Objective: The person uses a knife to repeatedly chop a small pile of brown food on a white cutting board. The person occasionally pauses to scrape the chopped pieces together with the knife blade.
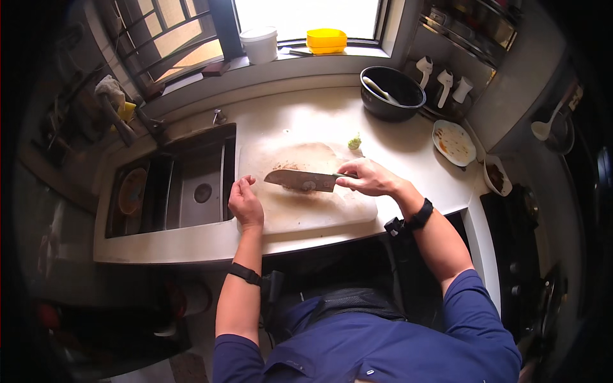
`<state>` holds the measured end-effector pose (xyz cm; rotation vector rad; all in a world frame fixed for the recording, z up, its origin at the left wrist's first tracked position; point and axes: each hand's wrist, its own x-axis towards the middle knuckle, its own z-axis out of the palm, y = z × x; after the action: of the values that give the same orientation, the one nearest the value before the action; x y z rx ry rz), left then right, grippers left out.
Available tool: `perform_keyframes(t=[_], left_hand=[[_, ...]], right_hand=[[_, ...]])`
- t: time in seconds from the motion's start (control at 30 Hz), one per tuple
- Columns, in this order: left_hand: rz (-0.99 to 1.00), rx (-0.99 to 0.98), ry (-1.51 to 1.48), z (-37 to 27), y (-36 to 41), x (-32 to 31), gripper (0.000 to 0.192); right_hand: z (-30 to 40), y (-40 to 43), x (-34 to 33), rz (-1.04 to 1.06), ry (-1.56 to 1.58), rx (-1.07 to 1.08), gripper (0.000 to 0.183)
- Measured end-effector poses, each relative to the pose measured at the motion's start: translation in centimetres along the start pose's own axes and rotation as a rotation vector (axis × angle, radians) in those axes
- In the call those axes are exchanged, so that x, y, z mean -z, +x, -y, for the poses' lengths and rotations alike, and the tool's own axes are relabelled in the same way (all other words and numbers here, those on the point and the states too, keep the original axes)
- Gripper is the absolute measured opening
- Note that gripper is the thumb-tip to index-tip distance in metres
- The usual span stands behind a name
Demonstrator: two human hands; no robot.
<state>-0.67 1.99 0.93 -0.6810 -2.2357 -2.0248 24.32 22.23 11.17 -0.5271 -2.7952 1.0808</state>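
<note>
My right hand (366, 177) grips the greenish handle of a broad-bladed kitchen knife (301, 180). Its blade points left across a white cutting board (316, 215), and brown smears or crumbs (286, 166) show along the blade's far edge. Whether the blade touches the board cannot be told. My left hand (246, 203) is at the board's left edge beside the sink, its fingers curled in and nothing visible in them. Just beyond the board's far right part lies a small light-green vegetable piece (354, 141).
Left of the board is a steel sink (196, 191) with a drain. Farther back right stands a black pot (392, 107) with a pale utensil in it. A stained plate (454, 142) and a white dish (496, 175) with dark contents sit at right. A yellow container (326, 41) and white tub (259, 45) occupy the windowsill.
</note>
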Motion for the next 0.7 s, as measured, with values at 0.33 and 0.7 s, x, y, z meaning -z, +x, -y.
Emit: perform_keyframes(t=[0.33, 0.7], left_hand=[[0.178, 0.295, -0.355, 1.1, 2.2, 2.8, 0.036], [0.145, 0.127, -0.168, 1.0, 0.3, 3.3, 0.036]], right_hand=[[1.8, -5.6, -1.4, 0.251, 0.286, -0.112, 0.034], [1.6, -2.3, -3.1, -0.066, 0.210, -0.151, 0.032]])
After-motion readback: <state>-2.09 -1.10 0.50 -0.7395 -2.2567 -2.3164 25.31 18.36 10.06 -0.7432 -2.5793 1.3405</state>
